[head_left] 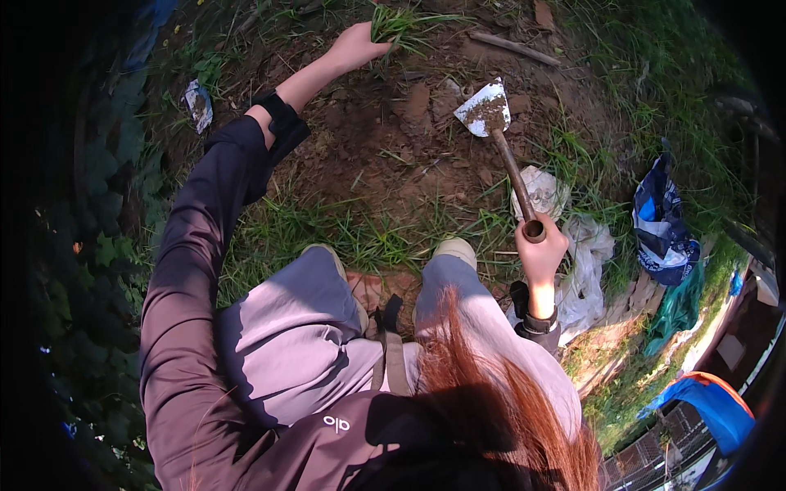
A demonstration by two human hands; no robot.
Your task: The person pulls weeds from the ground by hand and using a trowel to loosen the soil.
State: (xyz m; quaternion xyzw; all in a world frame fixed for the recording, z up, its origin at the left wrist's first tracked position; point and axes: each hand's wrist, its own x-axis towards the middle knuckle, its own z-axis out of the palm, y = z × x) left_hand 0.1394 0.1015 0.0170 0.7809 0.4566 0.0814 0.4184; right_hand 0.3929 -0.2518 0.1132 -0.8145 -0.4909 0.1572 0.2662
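At the far side of the dirt patch, my left hand (360,47) is closed on a tuft of green grass (403,26); its fingertips are partly hidden by the blades. My right hand (542,250) wraps round the lower end of a short hand hoe with a hollow, rusty pipe handle (512,168). The hoe's pale metal blade (485,110) points away from me over the bare brown soil (360,147), with dirt stuck on its face. Whether the blade touches the ground, I cannot tell.
A stick (516,49) lies beyond the blade. Crumpled white plastic (585,262) is beside my right hand; a blue-and-white bag (659,217) and green plastic (678,307) lie farther right. Litter (198,106) sits at the left. Grass (385,237) grows before my knees.
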